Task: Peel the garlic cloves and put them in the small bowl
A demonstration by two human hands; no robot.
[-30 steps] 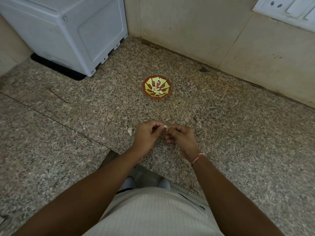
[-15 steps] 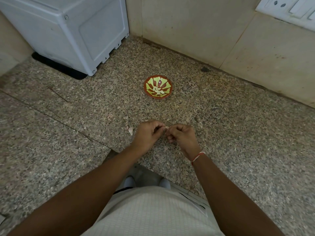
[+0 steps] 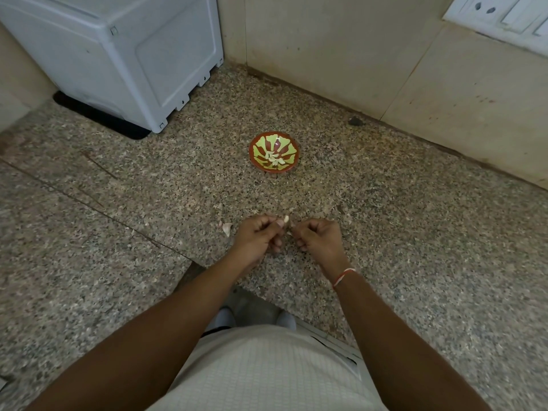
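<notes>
Speckled granite countertop (image 3: 415, 232) met a tiled wall, with a white appliance (image 3: 118, 54) in the corner. Beyond the hands sat the small bowl (image 3: 274, 152) holding peeled cloves. Left hand (image 3: 257, 238) pinched a garlic clove (image 3: 286, 219); right hand (image 3: 318, 236) curled, pinching a skin scrap (image 3: 289, 232).

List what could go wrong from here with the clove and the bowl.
1. The garlic clove sits pinched at the tips of the left hand; it may slip onto the speckled counter.
2. The small bowl stands well beyond both hands, so a toss could miss.
3. The right hand pulls skin that could scatter.
</notes>
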